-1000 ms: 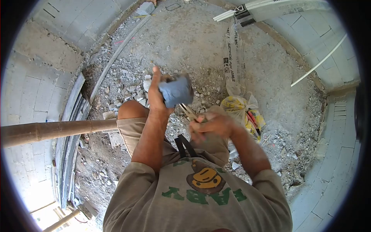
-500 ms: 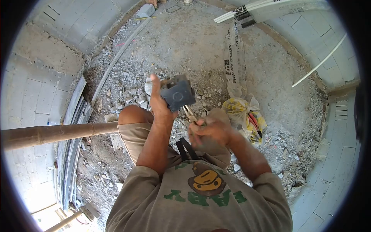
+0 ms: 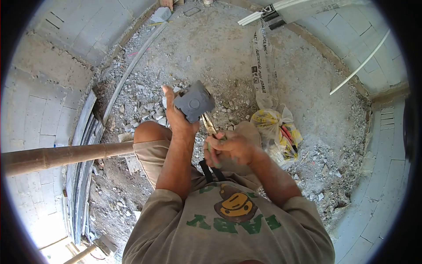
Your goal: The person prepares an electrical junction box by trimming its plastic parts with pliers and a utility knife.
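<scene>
A dark grey box (image 3: 194, 104) with a round mark on its face is held up in my left hand (image 3: 179, 119), thumb raised along its left side. My right hand (image 3: 231, 148) is closed around the handles of metal pliers (image 3: 208, 123). The pliers' jaws point up at the lower right edge of the box; whether they grip it is too small to tell. Both hands are above my lap.
A bamboo pole (image 3: 74, 154) runs in from the left to my knee. Right of my knees lies a yellow and clear plastic bag (image 3: 281, 130) with tools. Long grey strips (image 3: 83, 176) lean along the left wall. Rubble (image 3: 151, 103) covers the floor ahead.
The box has shifted slightly left and tilted in my left hand. My right hand and the pliers have moved a little left and are less blurred.
</scene>
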`<action>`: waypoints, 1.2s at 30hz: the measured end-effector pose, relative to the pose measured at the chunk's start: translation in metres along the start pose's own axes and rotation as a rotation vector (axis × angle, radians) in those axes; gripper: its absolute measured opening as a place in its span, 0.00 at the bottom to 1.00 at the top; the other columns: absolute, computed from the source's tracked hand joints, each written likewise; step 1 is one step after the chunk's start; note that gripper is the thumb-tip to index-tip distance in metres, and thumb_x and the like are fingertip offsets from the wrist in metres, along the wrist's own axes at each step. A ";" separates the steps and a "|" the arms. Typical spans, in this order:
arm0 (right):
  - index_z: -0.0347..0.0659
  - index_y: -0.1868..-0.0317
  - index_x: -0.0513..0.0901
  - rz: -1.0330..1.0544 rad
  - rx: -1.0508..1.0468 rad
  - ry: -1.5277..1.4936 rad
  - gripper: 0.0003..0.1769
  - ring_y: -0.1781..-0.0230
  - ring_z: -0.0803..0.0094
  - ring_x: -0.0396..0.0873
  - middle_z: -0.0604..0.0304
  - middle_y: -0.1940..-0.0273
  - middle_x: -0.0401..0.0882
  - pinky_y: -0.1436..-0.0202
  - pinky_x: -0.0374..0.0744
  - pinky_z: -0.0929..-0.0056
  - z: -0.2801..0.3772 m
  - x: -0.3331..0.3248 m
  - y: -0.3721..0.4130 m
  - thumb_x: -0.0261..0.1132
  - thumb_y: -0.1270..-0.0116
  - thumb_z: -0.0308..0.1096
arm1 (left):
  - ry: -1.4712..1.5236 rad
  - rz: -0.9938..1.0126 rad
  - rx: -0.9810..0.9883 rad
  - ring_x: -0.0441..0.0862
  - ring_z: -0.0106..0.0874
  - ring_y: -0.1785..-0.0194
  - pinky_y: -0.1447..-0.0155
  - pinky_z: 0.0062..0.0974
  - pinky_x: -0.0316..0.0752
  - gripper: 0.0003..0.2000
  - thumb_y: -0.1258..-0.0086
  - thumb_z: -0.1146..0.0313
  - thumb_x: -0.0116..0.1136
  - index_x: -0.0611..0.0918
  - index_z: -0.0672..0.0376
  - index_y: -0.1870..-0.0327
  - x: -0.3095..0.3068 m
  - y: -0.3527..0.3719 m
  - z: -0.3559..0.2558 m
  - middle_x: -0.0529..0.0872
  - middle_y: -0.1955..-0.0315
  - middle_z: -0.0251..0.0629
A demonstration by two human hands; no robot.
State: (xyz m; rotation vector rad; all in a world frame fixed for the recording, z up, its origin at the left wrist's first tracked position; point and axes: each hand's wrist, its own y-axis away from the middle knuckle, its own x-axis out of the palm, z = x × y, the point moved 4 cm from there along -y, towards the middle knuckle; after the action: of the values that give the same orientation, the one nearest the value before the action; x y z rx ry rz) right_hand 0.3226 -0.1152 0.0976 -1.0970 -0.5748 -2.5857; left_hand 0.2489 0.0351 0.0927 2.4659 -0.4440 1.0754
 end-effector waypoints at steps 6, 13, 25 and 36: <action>0.31 0.47 0.76 0.032 0.272 0.615 0.21 0.63 0.70 0.79 0.51 0.62 0.82 0.60 0.75 0.71 0.021 -0.015 0.020 0.57 0.24 0.45 | -0.272 -0.031 -0.085 0.83 0.37 0.62 0.52 0.38 0.80 0.29 0.24 0.38 0.43 0.79 0.60 0.60 -0.005 0.004 0.002 0.84 0.66 0.41; 0.36 0.63 0.77 -0.220 -0.053 0.060 0.21 0.67 0.71 0.78 0.56 0.64 0.81 0.61 0.75 0.75 -0.011 0.005 -0.002 0.56 0.24 0.49 | -0.011 -0.059 0.001 0.81 0.45 0.49 0.39 0.45 0.75 0.36 0.24 0.37 0.38 0.77 0.69 0.43 0.005 0.016 0.007 0.84 0.53 0.51; 0.34 0.67 0.79 -0.186 -0.081 0.436 0.21 0.62 0.68 0.81 0.56 0.70 0.81 0.54 0.77 0.72 0.000 -0.011 0.010 0.57 0.24 0.44 | 0.010 -0.020 -0.099 0.83 0.41 0.53 0.43 0.44 0.76 0.29 0.23 0.40 0.42 0.78 0.64 0.51 0.008 0.007 0.014 0.84 0.58 0.44; 0.37 0.59 0.75 -0.094 0.136 0.609 0.18 0.65 0.70 0.80 0.57 0.70 0.81 0.60 0.78 0.70 0.033 -0.023 0.028 0.56 0.24 0.45 | -0.234 -0.101 -0.170 0.85 0.36 0.63 0.53 0.40 0.80 0.21 0.26 0.44 0.52 0.77 0.57 0.64 0.002 0.008 0.008 0.84 0.65 0.38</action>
State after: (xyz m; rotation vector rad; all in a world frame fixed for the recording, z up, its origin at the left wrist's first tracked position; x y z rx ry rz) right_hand 0.3696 -0.1226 0.1086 -0.2103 -0.6387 -2.7106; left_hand 0.2512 0.0243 0.0911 2.4410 -0.4546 0.6819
